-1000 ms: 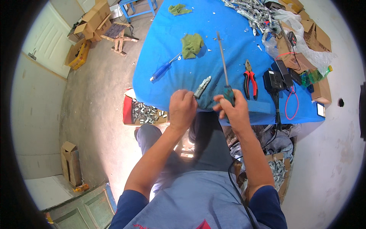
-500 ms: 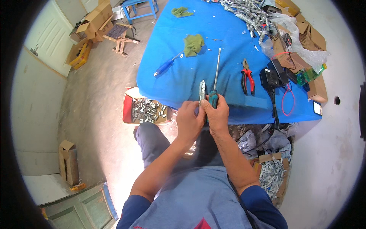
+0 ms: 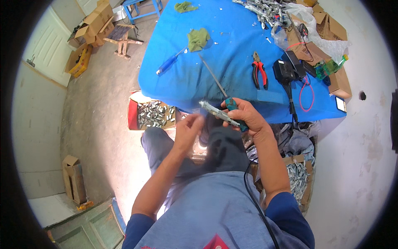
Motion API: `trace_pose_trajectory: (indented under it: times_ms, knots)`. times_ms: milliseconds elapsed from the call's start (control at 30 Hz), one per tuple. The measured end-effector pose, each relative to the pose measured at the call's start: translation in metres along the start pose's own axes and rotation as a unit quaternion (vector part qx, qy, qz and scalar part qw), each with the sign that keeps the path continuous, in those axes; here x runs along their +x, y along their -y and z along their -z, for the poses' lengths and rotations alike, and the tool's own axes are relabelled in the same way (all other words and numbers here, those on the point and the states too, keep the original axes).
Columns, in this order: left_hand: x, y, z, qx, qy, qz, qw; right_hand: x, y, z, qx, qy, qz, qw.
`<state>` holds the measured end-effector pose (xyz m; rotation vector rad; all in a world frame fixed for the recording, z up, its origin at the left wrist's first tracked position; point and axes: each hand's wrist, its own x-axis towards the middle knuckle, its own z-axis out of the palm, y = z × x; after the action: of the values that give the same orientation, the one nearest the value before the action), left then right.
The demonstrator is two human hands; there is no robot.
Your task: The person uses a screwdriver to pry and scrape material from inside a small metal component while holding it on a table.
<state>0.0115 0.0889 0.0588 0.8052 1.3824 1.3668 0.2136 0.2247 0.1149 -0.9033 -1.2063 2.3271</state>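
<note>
My right hand (image 3: 248,116) grips a screwdriver (image 3: 229,103) with a teal and black handle, its long shaft slanting up and left over the blue cloth. The same hand also holds a narrow silvery metal part (image 3: 217,112), crossing below the handle and tilted down to the right. My left hand (image 3: 188,129) is off to the left of that part, over my lap, touching neither the part nor the screwdriver. Its fingers are curled together and slightly blurred; whatever they pinch, if anything, is too small to make out.
On the blue-covered table (image 3: 174,89) lie a blue-handled screwdriver (image 3: 168,64), green rags (image 3: 198,39), red-black pliers (image 3: 259,72), black power adapters (image 3: 284,71) and a heap of metal parts (image 3: 267,11). Below it stands a box of small metal pieces (image 3: 133,112); cut strips fill another carton (image 3: 299,176).
My left hand has let go of the metal part and moved left. My right hand has turned, so the part and the screwdriver now tilt leftward. The view has shifted slightly.
</note>
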Motion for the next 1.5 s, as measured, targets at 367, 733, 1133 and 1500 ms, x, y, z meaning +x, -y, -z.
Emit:
trace_pose_trajectory:
  times_ms: [367, 733, 1133, 1500]
  knots:
    - [0.011, -0.021, -0.005, 0.001, 0.086, 0.036, 0.996, 0.01, 0.04, 0.009, -0.136, 0.093, -0.096, 0.982]
    - [0.03, -0.052, -0.017, 0.017, 0.153, 0.082, 0.985, 0.042, 0.082, 0.018, -0.215, 0.141, -0.095, 0.962]
    - [0.059, -0.033, -0.021, 0.033, 0.021, 0.093, 0.995, 0.003, 0.086, 0.029, -0.293, -0.193, 0.142, 0.926]
    - [0.07, -0.015, -0.021, 0.11, 0.006, 0.062, 0.992, -0.122, 0.019, 0.033, -0.294, -0.108, 0.07, 0.947]
